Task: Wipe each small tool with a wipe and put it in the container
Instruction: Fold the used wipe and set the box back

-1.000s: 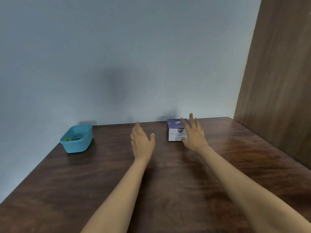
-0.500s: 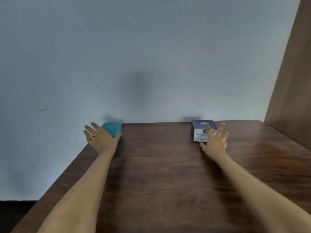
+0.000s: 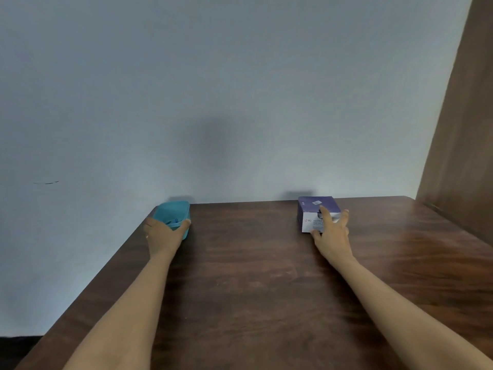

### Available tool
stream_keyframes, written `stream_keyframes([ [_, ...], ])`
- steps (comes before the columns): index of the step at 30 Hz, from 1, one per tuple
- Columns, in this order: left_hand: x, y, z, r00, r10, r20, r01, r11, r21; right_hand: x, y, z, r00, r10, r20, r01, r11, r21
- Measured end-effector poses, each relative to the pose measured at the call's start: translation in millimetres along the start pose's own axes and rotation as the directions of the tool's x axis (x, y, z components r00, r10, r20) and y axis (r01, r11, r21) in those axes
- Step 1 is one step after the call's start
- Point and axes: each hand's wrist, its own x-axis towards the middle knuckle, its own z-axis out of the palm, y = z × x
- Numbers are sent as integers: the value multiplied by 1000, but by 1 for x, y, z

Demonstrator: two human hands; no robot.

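Dark wood counter (image 3: 253, 263) against a pale wall, brown panel at right. At the far left corner, teal container (image 3: 176, 209); left grip (image 3: 162, 236) wrapped round its near wall, thumb (image 3: 186, 222) on the right side, fingers round the left. Well apart to the right, purple-and-white wipe box (image 3: 309, 205); right grip (image 3: 330, 233) spread wide against its front, forefinger (image 3: 324, 213) up by the top opening, nothing pinched as far as can be told.

Seems the opening step: fetching container and wipes, no wiping begun. Next, likely: pull both nearer, steady the box, draw one wipe out with a fingertip pinch, then find a tool.

Hard to make out: blue speck (image 3: 174, 221) inside the container, perhaps a tool, too small to name. Box print blurred, opening covered by the forefinger. No loose tools seen on the counter. Elbows cut off at the bottom edge.
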Motion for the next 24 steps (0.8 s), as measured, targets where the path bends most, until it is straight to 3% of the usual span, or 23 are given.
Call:
stream_keyframes([
  [13,-41,51,47,992,62,106,-50,992,-112,2,-16,7,999,21,31,-22,998,52],
  [24,-52,60,50,984,83,154,-75,996,-57,2,-15,-2,996,10,86,-12,1000,20],
])
